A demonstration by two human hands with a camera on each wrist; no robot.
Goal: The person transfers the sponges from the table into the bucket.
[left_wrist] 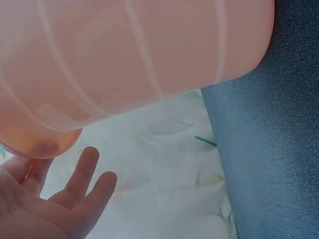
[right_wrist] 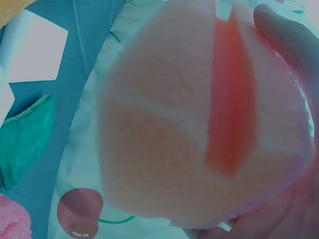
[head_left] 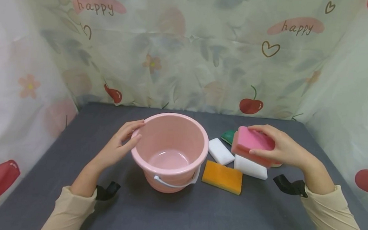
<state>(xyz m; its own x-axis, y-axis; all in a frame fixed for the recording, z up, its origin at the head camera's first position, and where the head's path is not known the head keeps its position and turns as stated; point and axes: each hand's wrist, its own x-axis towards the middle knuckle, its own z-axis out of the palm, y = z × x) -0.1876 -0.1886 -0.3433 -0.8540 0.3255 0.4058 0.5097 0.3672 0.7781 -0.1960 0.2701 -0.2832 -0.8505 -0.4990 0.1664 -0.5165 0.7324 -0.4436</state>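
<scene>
My left hand [head_left: 117, 146] is at the left rim of a pink bucket [head_left: 168, 171], its fingertips at the rim and the fingers loosely spread. In the left wrist view that hand [left_wrist: 60, 204] shows beside the bucket's ribbed wall [left_wrist: 139, 55]. The bucket stands upright, and its inside shows a bare bottom. To the right of it, my right hand [head_left: 284, 149] grips a pink sponge [head_left: 253, 139] between thumb and fingers, raised above other sponges. In the right wrist view the sponge [right_wrist: 149, 149] is large and blurred, with a red groove or gap.
Beside the bucket lie two white sponges [head_left: 221, 151], an orange sponge [head_left: 222, 177] and a green scouring pad [head_left: 228, 136], partly hidden. A pink piece [right_wrist: 12, 216] shows at the right wrist view's corner. A patterned curtain [head_left: 190, 59] hangs behind the dark table [head_left: 177, 216].
</scene>
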